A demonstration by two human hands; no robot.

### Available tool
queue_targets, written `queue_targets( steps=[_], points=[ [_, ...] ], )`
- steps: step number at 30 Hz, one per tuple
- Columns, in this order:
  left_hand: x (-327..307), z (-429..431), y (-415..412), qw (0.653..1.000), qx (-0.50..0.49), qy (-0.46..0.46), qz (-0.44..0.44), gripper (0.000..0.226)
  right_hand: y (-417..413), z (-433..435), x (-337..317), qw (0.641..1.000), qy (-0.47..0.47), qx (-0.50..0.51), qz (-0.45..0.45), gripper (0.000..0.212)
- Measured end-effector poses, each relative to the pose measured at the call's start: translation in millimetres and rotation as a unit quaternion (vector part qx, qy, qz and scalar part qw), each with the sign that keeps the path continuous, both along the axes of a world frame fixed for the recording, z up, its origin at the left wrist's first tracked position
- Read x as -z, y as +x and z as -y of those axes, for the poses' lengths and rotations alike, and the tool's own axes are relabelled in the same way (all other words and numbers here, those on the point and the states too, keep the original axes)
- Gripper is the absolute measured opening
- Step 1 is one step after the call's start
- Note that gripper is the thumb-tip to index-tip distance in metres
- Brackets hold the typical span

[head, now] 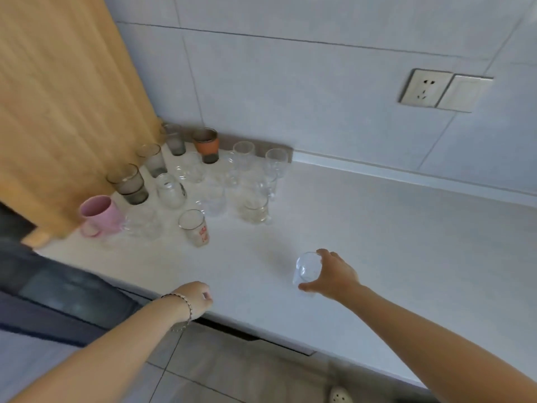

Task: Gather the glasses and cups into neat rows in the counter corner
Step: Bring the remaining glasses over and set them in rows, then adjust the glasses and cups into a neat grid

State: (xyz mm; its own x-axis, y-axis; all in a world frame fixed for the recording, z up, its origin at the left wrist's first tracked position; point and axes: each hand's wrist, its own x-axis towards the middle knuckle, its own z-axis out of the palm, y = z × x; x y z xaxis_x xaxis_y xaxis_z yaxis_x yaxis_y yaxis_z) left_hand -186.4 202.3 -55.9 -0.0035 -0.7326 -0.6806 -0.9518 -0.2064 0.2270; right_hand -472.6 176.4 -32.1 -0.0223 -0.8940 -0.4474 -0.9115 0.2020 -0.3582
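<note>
The right hand grips a small clear drinking glass above the white worktop, well apart from the cluster of glasses and cups in the corner. The left hand is curled near the worktop's front edge, holding nothing.

Bare forearms, beaded bracelet on the L.

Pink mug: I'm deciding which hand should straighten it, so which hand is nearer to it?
Left. The left hand is at the front edge of the counter, below-right of the pink mug. The right hand is farther right, gripping a clear glass.
</note>
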Motion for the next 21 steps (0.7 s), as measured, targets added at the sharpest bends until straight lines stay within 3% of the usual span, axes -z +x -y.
queue_targets(
  steps=[7, 15, 19, 21],
  points=[
    [-9.8, -3.0, 87.3, 0.999, -0.049, -0.014, 0.000, 0.020, 105.9, 29.7, 11.5, 1.000, -0.008, 0.013, -0.002, 0.086],
    [-14.5, 28.8, 121.0, 0.996, -0.080, -0.036, -0.006, 0.030, 148.2, 63.1, 31.4, 1.000, -0.010, 0.015, -0.019, 0.088],
    [-24.8, 57.9, 131.3, 0.996, -0.073, -0.043, 0.010, 0.029, 149.8, 75.8, 23.8, 0.997, 0.012, -0.043, -0.065, 0.097],
    [-32.0, 79.5, 135.4, 0.996, -0.066, -0.051, 0.022, 0.024, 151.6, 94.3, 9.9, 0.993, 0.005, -0.090, -0.074, 0.092]
  ],
)
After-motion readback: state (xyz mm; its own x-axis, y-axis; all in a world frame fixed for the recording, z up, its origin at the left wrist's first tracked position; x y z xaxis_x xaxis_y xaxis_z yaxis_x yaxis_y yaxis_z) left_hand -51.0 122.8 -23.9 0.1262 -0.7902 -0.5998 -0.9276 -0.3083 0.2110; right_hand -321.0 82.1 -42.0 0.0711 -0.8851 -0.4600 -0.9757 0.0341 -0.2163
